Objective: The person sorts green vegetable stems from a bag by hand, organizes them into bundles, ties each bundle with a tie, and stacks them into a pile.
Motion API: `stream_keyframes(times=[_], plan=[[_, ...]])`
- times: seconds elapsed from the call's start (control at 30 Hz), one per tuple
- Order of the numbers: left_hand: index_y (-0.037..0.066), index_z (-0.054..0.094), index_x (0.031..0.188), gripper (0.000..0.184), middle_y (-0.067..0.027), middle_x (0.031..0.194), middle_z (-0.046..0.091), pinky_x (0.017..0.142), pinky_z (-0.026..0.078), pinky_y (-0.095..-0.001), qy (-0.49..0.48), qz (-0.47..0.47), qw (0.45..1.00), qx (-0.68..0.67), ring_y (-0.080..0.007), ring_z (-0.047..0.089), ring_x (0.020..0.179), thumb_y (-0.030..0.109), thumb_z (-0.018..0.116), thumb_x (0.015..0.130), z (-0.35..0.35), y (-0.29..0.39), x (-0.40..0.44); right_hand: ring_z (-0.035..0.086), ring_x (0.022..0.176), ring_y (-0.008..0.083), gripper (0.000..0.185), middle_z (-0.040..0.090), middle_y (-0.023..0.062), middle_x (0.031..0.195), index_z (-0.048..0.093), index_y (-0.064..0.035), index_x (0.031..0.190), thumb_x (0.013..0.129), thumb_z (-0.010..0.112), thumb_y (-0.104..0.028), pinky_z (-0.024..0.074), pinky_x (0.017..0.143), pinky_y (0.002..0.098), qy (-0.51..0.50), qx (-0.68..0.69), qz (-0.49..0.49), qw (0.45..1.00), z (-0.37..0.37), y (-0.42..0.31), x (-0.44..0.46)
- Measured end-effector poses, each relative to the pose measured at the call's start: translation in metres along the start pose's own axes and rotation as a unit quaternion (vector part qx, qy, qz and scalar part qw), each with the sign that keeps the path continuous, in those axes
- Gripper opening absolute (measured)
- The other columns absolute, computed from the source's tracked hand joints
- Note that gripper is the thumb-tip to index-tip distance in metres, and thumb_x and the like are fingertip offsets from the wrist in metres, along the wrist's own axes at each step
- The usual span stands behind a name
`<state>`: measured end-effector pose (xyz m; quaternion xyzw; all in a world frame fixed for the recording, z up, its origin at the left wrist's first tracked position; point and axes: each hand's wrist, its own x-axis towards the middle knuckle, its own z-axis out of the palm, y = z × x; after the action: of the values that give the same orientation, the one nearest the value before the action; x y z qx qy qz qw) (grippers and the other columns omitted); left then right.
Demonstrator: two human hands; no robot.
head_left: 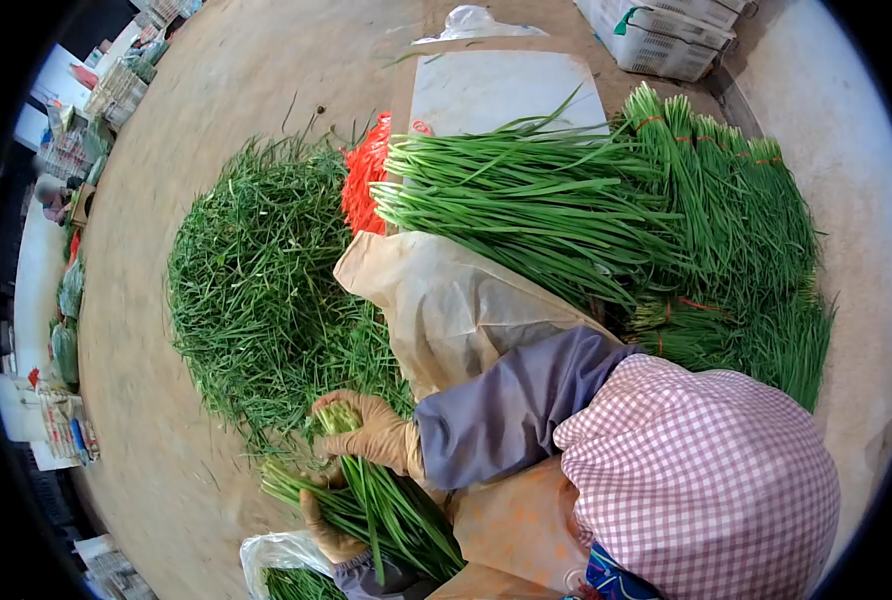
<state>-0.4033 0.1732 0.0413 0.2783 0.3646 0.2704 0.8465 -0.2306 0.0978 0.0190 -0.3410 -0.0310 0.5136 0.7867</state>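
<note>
My right hand (374,432), in a tan glove, is closed around the pale stem ends of a small bunch of garlic chives (391,495). Below it my left hand (328,530), gloved too, curls around more chives, whose pale ends (284,480) point left. The green leaves run down across a stained tan apron (506,515). Some left fingers are hidden behind the leaves. Close by my right hand lies a big heap of loose, tangled green leaves (261,270). An open clear plastic bag (256,555) with chives inside sits beside my left hand.
Loose chives (526,195) lie on a white board (506,90), beside red ties (368,175). Several tied bundles (736,190) stand at the right. White crates (666,40) are at the top. A checkered head covering (706,470) fills the lower right. Another person (54,198) is far left.
</note>
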Motion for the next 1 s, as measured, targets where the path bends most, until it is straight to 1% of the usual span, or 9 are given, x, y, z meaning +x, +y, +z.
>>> stream_keyframes(times=[0.23,0.27,0.37,0.47,0.6,0.7,0.77,0.87,1.0], plan=[[0.009,0.039,0.135,0.041,-0.0043,0.107,0.050,0.078,0.053,-0.0386,-0.210,0.012,0.971,-0.113,-0.0172,0.057,0.081,0.022,0.052,0.099,0.048,0.010,0.020,0.064,0.071,0.0147,0.047,0.063,0.0036,0.081,0.057,-0.0056,0.115,0.074,0.080,-0.010,0.0547,0.061,0.0291,-0.099,0.052,-0.055,0.992,-0.018,-0.110,0.000],[0.009,0.039,0.135,0.040,-0.0039,0.107,0.049,0.078,0.052,-0.0386,-0.245,0.022,0.960,-0.134,-0.0164,0.056,0.080,0.022,0.051,0.099,0.054,0.015,0.025,0.065,0.067,0.0202,0.041,0.061,0.0072,0.085,0.060,-0.0067,0.105,0.069,0.078,-0.001,0.0564,0.057,0.0355,-0.085,0.078,-0.062,0.991,-0.020,-0.147,0.005],[0.008,0.038,0.137,0.040,-0.0036,0.107,0.048,0.076,0.047,-0.0370,-0.319,0.027,0.934,-0.159,-0.0142,0.053,0.078,0.024,0.047,0.100,0.053,0.038,0.042,0.065,0.070,0.0211,0.043,0.062,0.0090,0.087,0.058,-0.0058,0.104,0.067,0.077,0.000,0.0559,0.061,0.0362,-0.060,-0.149,-0.128,0.979,-0.018,-0.310,-0.025],[0.009,0.033,0.143,0.047,-0.0042,0.111,0.048,0.074,0.046,-0.0361,-0.319,0.028,0.936,-0.149,-0.0145,0.051,0.076,0.024,0.046,0.101,0.058,0.048,0.052,0.065,0.078,0.0224,0.047,0.063,0.0102,0.092,0.057,-0.0071,0.110,0.067,0.075,-0.001,0.0542,0.067,0.0361,-0.043,-0.401,-0.190,0.895,-0.038,-0.411,-0.038],[0.012,0.024,0.149,0.053,-0.0051,0.117,0.049,0.072,0.046,-0.0351,-0.298,0.010,0.948,-0.110,-0.0150,0.051,0.076,0.022,0.045,0.101,0.095,0.045,0.064,0.063,0.087,0.0241,0.053,0.063,0.0118,0.099,0.055,-0.0089,0.117,0.067,0.071,-0.003,0.0521,0.075,0.0359,-0.007,-0.730,-0.158,0.665,-0.067,-0.493,-0.005],[0.015,0.019,0.151,0.056,-0.0060,0.119,0.051,0.070,0.048,-0.0335,-0.286,0.006,0.955,-0.080,-0.0145,0.052,0.076,0.022,0.045,0.102,0.130,0.030,0.086,0.063,0.094,0.0254,0.058,0.063,0.0131,0.105,0.054,-0.0102,0.123,0.067,0.068,-0.004,0.0504,0.081,0.0359,0.000,-0.865,-0.103,0.492,-0.102,-0.518,0.052],[0.015,0.018,0.151,0.058,-0.0064,0.118,0.052,0.069,0.050,-0.0328,-0.272,0.000,0.961,-0.048,-0.0142,0.052,0.074,0.022,0.046,0.101,0.156,0.022,0.096,0.062,0.099,0.0262,0.061,0.064,0.0139,0.108,0.053,-0.0111,0.126,0.067,0.067,-0.005,0.0493,0.086,0.0358,0.000,-0.904,-0.068,0.423,-0.133,-0.522,0.091],[0.013,0.016,0.151,0.059,-0.0067,0.115,0.053,0.068,0.051,-0.0318,-0.269,0.013,0.963,-0.002,-0.0138,0.052,0.073,0.022,0.046,0.101,0.189,0.011,0.100,0.061,0.106,0.0275,0.066,0.064,0.0151,0.113,0.051,-0.0125,0.132,0.067,0.064,-0.007,0.0477,0.092,0.0357,0.001,-0.917,-0.039,0.396,-0.195,-0.507,0.140],[0.011,0.016,0.151,0.060,-0.0062,0.112,0.053,0.067,0.051,-0.0310,-0.264,0.014,0.964,0.024,-0.0129,0.052,0.073,0.021,0.048,0.101,0.204,0.007,0.105,0.059,0.109,0.0331,0.075,0.063,0.0165,0.117,0.044,-0.0197,0.141,0.070,0.066,-0.013,0.0474,0.094,0.0378,0.052,-0.897,-0.089,0.429,-0.289,-0.452,0.173]])
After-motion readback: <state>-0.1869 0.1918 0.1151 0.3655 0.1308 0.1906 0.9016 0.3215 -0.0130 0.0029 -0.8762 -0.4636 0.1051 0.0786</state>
